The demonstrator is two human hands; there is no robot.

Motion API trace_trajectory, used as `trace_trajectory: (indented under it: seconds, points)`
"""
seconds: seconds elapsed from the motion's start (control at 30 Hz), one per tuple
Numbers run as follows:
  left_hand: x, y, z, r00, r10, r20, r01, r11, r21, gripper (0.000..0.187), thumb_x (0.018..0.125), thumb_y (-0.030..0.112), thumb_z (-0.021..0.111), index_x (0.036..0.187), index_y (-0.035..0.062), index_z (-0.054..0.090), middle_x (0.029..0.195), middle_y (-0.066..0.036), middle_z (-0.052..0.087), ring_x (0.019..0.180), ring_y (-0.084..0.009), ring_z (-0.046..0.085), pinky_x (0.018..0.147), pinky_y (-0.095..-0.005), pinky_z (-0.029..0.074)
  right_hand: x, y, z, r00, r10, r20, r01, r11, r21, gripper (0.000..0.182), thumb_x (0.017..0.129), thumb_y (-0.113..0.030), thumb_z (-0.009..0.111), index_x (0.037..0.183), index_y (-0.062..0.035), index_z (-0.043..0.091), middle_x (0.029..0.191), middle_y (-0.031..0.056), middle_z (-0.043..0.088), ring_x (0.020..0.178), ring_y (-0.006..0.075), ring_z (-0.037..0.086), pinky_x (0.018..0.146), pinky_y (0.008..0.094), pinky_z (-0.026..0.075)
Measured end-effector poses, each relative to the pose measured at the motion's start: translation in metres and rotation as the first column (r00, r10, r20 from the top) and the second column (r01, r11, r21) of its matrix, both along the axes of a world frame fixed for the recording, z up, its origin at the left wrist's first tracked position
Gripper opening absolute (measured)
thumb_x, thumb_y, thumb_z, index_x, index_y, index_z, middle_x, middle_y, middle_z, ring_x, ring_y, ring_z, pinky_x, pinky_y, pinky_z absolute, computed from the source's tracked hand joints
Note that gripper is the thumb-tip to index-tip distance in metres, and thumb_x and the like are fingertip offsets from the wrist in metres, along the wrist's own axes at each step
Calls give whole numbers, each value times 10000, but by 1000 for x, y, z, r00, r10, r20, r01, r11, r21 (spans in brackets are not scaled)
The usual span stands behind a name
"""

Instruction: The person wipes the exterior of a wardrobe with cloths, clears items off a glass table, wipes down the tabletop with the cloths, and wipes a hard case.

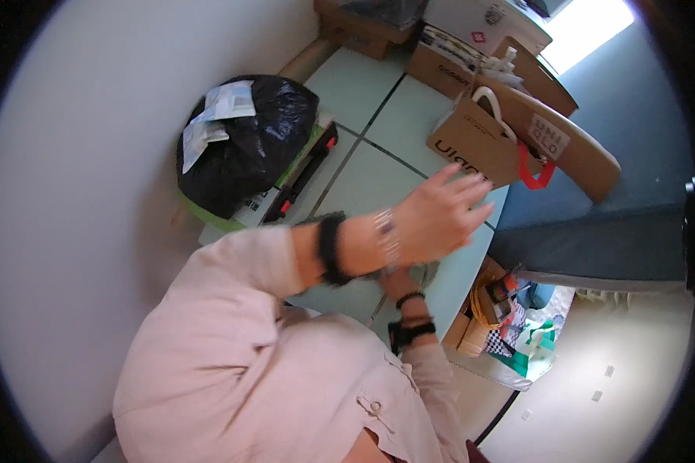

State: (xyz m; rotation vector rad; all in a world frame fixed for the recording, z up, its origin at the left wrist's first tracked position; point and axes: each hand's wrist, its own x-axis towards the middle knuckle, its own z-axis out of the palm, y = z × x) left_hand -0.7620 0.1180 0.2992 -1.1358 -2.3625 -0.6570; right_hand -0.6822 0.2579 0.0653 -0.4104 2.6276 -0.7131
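Note:
My left hand is raised over the pale green tiled table, its fingers apart and nothing in them. A bracelet and a black band circle that wrist. My right hand is lower, near the table's edge, mostly hidden behind my left wrist; what its fingers do cannot be made out. A black watch is on the right wrist. Something dark grey-green lies beside my right hand, partly covered by my arms and too blurred to name.
A black plastic bag sits on a box against the wall. Cardboard boxes, one a brown box with a red strap, stand at the table's far side. Below the edge at right are a yellow cable and a green-white bag.

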Motion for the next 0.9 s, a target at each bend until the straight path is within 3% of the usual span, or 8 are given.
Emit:
trace_trajectory:
  seconds: [0.1,0.2,0.3,0.53,0.67,0.73,0.8,0.9]
  points:
    - [48,-88,-19,978,-8,209,-31,982,184,407,701,214,643,1057,49,536,1127,-145,497,1039,-297,484,892,-463,358,-60,-26,20,988,-83,-131,82,997,-8,541,878,-311,386,1344,-109,201,1400,167,113,1273,369,121,1037,475,91]
    - [91,-171,-50,886,248,391,-310,945,104,274,738,153,613,978,25,577,987,-139,570,901,-287,548,818,-420,418,-96,-62,15,999,-5,-54,24,936,352,522,890,-266,351,1357,-122,165,1411,148,93,1278,365,115,1037,478,109]
    - [133,-220,-117,769,502,396,-548,836,4,220,721,116,605,919,25,574,876,-125,580,825,-287,545,749,-360,435,-139,-79,11,949,290,-122,-284,957,61,490,885,-228,366,1331,-86,222,1380,202,153,1237,478,111,1018,490,170]
    - [144,-226,-203,849,332,410,-354,935,-25,492,728,385,616,1131,126,507,1104,-172,506,817,-289,558,660,-381,459,-318,-124,-9,965,130,-227,-89,980,180,491,896,-314,334,1342,-144,217,1398,183,126,1246,475,71,1029,487,132]
    - [130,-223,-198,732,382,564,-309,924,-225,493,754,443,575,1174,199,486,1030,-140,565,510,-234,568,435,-339,444,-364,-200,16,919,383,-94,-363,915,175,490,899,-347,320,1349,-184,212,1403,170,121,1266,436,61,1040,473,110]
    - [130,-221,-197,545,423,724,-200,904,-378,452,779,425,551,1178,224,483,985,-131,585,550,-247,576,453,-348,457,-373,-228,22,862,504,-47,-488,852,191,489,900,-351,318,1350,-190,212,1405,165,119,1275,415,60,1041,471,116]
    - [167,-219,-269,631,304,714,-188,952,-240,443,798,410,532,1186,201,482,1005,-133,576,594,-250,583,455,-355,458,-379,-251,21,705,709,25,-703,694,160,491,900,-374,302,1350,-196,217,1411,145,110,1293,366,52,1047,462,103]
    - [152,-225,-248,580,302,757,-168,953,-252,454,798,415,530,1194,200,472,1027,-133,554,622,-256,575,474,-361,457,-397,-266,30,692,720,-54,-689,681,248,481,903,-371,292,1346,-196,227,1417,130,95,1299,340,58,1050,447,120]
